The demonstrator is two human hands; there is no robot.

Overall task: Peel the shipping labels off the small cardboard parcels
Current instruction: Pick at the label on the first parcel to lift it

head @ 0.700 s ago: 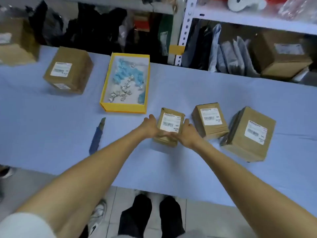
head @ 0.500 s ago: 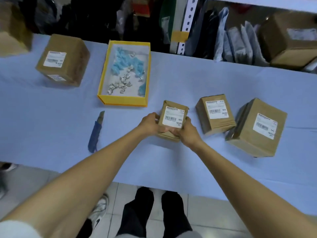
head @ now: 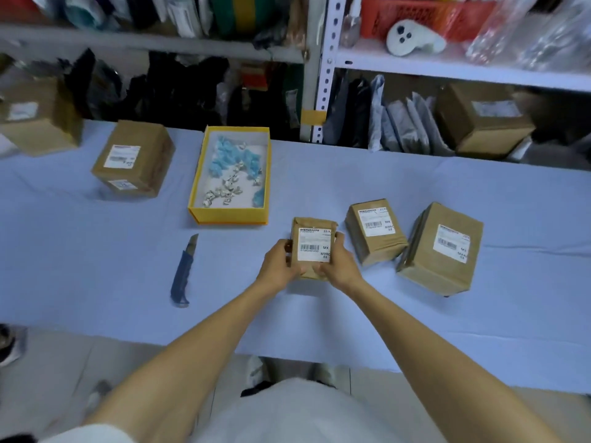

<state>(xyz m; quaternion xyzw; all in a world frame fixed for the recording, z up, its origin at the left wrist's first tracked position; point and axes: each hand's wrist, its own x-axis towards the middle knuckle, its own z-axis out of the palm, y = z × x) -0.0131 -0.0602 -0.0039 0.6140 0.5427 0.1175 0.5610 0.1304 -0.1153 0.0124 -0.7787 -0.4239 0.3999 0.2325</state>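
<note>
A small brown cardboard parcel (head: 311, 224) is held between both hands just above the blue table, its white shipping label (head: 315, 245) facing up at me. My left hand (head: 277, 266) grips its left side and my right hand (head: 337, 263) grips its right side and lower edge. To its right lie a second small parcel (head: 380, 247) with a label (head: 374, 221) and a larger labelled parcel (head: 425, 270). Another labelled parcel (head: 142, 145) lies at the back left.
A blue utility knife (head: 183, 274) lies left of my hands. Behind it stands a yellow tray (head: 196, 193) with several small blue and white bits. Shelves with bags and boxes (head: 479, 123) rise behind the blue table (head: 80, 260). Its front edge runs under my forearms.
Both hands have lifted the small parcel slightly and turned it so its label faces me squarely. The other parcels have not moved; the camera has tilted up.
</note>
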